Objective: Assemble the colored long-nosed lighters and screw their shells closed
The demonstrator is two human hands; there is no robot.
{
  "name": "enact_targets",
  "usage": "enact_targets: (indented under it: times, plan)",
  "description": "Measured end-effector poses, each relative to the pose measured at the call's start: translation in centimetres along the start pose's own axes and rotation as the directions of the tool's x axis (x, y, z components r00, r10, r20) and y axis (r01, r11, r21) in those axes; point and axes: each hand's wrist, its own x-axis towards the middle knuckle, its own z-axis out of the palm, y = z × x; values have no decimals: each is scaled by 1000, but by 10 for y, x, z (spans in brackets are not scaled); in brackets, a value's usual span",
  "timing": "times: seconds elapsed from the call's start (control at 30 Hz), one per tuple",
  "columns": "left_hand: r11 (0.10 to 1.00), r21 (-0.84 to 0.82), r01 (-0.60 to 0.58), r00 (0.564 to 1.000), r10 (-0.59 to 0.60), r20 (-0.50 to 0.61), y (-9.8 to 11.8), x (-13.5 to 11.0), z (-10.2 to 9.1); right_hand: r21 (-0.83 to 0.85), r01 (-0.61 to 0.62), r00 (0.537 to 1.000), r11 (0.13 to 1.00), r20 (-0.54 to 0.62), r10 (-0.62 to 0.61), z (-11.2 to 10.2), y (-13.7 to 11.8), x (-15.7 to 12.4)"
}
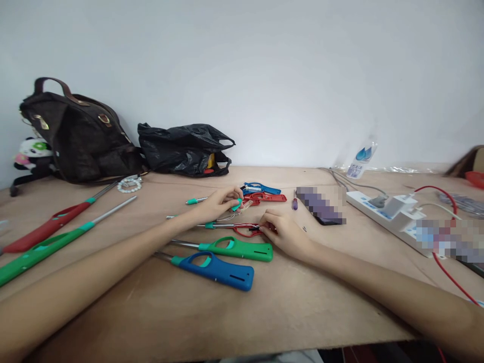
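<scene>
My left hand [221, 201] is closed in a pinch on a small teal plastic part [237, 204] above the wooden table [287, 302]. My right hand [284, 233] rests on the table, fingers curled round the rear end of a half-opened red stick lighter [242, 229] with a metal tube and teal collar. In front of my hands lie a whole green lighter [236, 248] and a whole blue lighter [217, 269]. Beyond them lie loose blue shell halves [262, 188] and red shell halves [269, 197].
A red lighter [49, 228] and a green lighter [41, 249] lie far left. A brown handbag [79, 138] and black plastic bag [183, 148] stand at the wall. A small screwdriver [294, 202], phone [321, 207], power strip [389, 214] with cables and a bottle [361, 160] sit right.
</scene>
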Motion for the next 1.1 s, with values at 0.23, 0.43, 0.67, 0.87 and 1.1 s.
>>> enact_targets:
  times: [0.23, 0.43, 0.67, 0.87, 1.1]
  plan:
    - [945, 312, -100, 975, 31, 220, 20, -10, 6, 13, -28, 1000, 1000, 10, 28, 1, 0, 0]
    - [884, 411, -222, 942, 86, 323, 28, -10, 9, 63, -69, 998, 996, 0, 69, 1, 0, 0]
    - [887, 414, -203, 948, 72, 310, 35, -10, 16, 85, -103, 995, 991, 16, 102, 0, -3, 0]
    - [892, 395, -220, 941, 88, 326, 28, -8, 12, 98, -102, 995, 990, 6, 102, 2, -1, 0]
    - [886, 378, -267, 925, 125, 359, 26, -8, 11, 128, -102, 995, 987, -8, 104, 3, 0, 0]
